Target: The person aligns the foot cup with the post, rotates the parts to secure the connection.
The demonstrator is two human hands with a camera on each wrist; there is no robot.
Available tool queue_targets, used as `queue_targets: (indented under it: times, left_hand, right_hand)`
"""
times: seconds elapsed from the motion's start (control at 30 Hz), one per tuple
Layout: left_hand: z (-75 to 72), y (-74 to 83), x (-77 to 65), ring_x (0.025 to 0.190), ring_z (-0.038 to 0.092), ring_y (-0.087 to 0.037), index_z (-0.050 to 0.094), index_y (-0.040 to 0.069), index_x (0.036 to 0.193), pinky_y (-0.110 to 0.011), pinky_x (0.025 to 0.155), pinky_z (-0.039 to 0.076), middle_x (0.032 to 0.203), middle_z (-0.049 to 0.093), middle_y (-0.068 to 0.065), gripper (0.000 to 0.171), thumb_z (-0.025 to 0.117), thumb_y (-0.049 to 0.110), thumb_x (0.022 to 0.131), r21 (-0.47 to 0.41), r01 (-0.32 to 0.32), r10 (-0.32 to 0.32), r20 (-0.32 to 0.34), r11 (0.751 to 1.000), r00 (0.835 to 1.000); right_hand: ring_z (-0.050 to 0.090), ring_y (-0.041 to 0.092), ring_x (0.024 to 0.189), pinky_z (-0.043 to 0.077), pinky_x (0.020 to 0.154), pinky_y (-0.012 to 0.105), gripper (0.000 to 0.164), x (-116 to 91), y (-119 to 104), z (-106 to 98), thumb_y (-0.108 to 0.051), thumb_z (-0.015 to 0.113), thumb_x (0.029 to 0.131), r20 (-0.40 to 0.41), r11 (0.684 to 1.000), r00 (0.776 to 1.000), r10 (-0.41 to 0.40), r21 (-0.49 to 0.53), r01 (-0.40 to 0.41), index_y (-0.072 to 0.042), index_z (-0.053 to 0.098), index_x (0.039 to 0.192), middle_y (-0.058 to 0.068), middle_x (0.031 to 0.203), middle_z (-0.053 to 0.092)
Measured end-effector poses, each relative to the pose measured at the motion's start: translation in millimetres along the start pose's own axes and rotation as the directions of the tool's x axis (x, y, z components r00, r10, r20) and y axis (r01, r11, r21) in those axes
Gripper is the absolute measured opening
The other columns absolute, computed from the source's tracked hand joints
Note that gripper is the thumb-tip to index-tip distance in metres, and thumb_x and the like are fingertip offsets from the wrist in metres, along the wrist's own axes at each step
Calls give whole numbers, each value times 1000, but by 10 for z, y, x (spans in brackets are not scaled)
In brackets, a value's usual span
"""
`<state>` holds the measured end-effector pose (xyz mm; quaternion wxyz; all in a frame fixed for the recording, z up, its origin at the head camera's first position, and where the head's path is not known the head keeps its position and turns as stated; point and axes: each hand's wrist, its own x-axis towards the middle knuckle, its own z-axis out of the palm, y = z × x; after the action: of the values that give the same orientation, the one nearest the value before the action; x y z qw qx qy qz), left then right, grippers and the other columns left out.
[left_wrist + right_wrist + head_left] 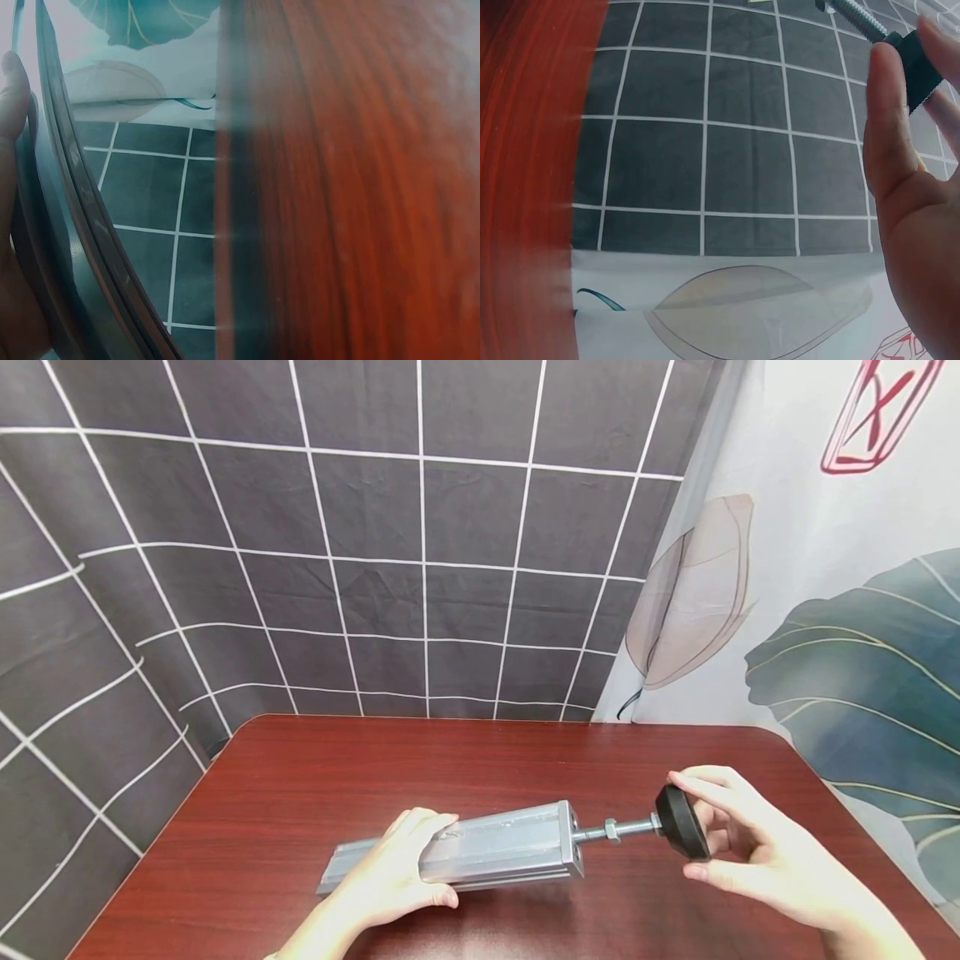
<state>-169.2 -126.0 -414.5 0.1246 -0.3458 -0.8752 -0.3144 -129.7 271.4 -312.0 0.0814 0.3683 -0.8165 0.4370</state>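
A silver aluminium profile (498,843) lies slantwise over the near part of the table, its end plate facing right. My left hand (397,872) grips it around the middle, thumb along the near side. From the end plate a threaded rod (633,827) with a hex nut (611,830) sticks out to a black levelling foot (681,822). My right hand (765,843) holds that foot by its rim, thumb below and fingers above. The right wrist view shows the foot (916,71) between thumb and fingers. In the left wrist view the profile (82,202) runs along the left side.
The red-brown wooden table (337,760) has rounded far corners. Behind it hangs a dark grey curtain (375,593) with white grid lines. A white leaf-patterned curtain (705,693) hangs at the right.
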Motion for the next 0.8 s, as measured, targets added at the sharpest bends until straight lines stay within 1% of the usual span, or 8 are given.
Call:
queue_targets:
  times: [0.07, 0.13, 0.27, 0.37, 0.47, 0.67, 0.73, 0.8]
  left_hand:
    - [-2, 1, 1, 106, 47, -14, 52, 13, 127, -34, 88, 42, 114, 51, 7, 82, 80, 48, 59, -2, 1, -1, -1, 1000, 1000]
    - [-4, 4, 3, 106, 47, -14, 52, 13, 127, -34, 88, 42, 113, 51, 7, 82, 80, 48, 59, 2, -4, 4, -2, 1000, 1000]
    - [-8, 11, 5, 104, 47, -13, 53, 12, 126, -33, 87, 42, 113, 52, 6, 83, 81, 48, 57, 10, -22, 22, -9, 1000, 1000]
    - [-9, 15, 2, 104, 48, -14, 53, 11, 126, -33, 87, 42, 113, 52, 5, 83, 81, 48, 57, 11, -32, 32, -10, 999, 999]
    - [-8, 14, -1, 104, 48, -14, 53, 10, 126, -34, 87, 42, 113, 52, 5, 83, 80, 48, 58, 12, -32, 32, -9, 999, 999]
    - [6, -2, -2, 104, 47, -13, 53, 11, 126, -34, 87, 42, 113, 51, 6, 82, 80, 49, 59, 16, -36, 36, -7, 999, 999]
    - [13, -10, 0, 104, 47, -13, 52, 12, 127, -33, 88, 41, 113, 51, 6, 82, 80, 49, 59, 15, -36, 36, -7, 999, 999]
    - [18, -17, 1, 105, 47, -13, 52, 13, 127, -33, 88, 41, 113, 51, 7, 82, 80, 49, 59, 17, -30, 31, -9, 999, 999]
  right_hand:
    - [55, 7, 69, 43, 47, 22, 86, 5, -14, -7, 15, 76, 64, -14, 998, 999, 39, -44, -39, -1, 37, 139, -7, 118, 42]
    - [53, 7, 65, 40, 45, 23, 86, 18, -1, -5, 14, 78, 62, -35, 998, 998, 46, -39, -47, -1, 39, 137, -8, 108, 44]
    - [52, 10, 65, 39, 47, 26, 81, 44, 81, 25, 17, 77, 57, -83, 996, 996, -17, 89, 24, 3, 45, 130, -2, 96, 51]
    - [52, 12, 70, 40, 53, 27, 78, 52, 132, 47, 17, 76, 53, -105, 986, 993, -59, 147, 74, 6, 47, 124, 3, 95, 54]
    - [52, 12, 71, 42, 55, 27, 75, 60, 145, 58, 16, 76, 53, -107, 983, 992, -64, 163, 81, 6, 47, 122, 2, 92, 53]
    - [54, 11, 68, 42, 48, 25, 74, 83, 143, 79, 20, 72, 55, -100, 969, 993, -64, 231, 86, 5, 44, 123, 2, 89, 56]
    - [54, 11, 68, 39, 44, 24, 74, 103, 159, 88, 19, 71, 56, -111, 956, 988, -107, 260, 133, 5, 45, 124, 2, 91, 57]
    - [54, 11, 70, 36, 43, 24, 72, 128, 183, 96, 15, 72, 61, -115, 938, 977, -181, 279, 207, 5, 45, 126, 4, 101, 56]
